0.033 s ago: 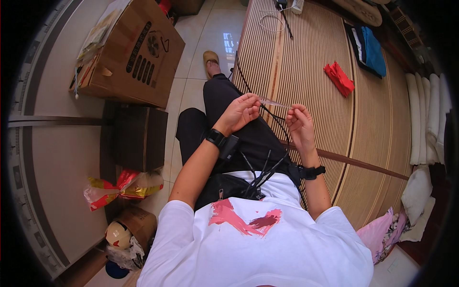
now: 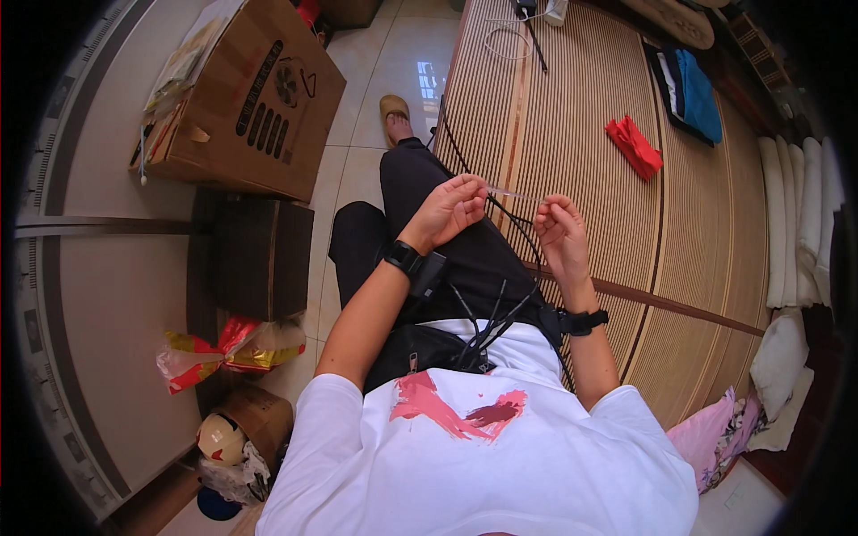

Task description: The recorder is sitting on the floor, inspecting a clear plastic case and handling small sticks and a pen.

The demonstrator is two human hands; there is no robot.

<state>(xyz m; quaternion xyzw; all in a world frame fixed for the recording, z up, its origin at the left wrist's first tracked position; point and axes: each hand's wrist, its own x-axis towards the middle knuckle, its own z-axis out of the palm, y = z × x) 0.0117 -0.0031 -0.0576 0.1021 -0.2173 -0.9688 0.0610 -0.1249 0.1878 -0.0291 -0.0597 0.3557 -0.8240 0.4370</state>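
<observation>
A thin, clear, narrow strip [image 2: 516, 193] stretches between my two hands above my right thigh. I cannot make out what kind of strip it is. My left hand [image 2: 451, 210] pinches its left end between thumb and fingers. At the other end, the fingertips of my right hand [image 2: 561, 234] are pinched together on it. Black cables [image 2: 523, 219] pass below the strip and run down toward my waist. Each wrist wears a black band; the left one [image 2: 404, 257] carries a square face.
On the slatted mat [image 2: 572, 107] lie a folded red cloth [image 2: 635, 147], a folded blue and black garment [image 2: 693, 94] and a white cable [image 2: 509, 42]. To the left stand a large cardboard box [image 2: 259, 107] and a dark box [image 2: 259, 259]. Rolled white fabric [image 2: 791, 223] lines the right.
The strip has turned slightly and looks narrower between my fingers. Both hands stay in nearly the same place.
</observation>
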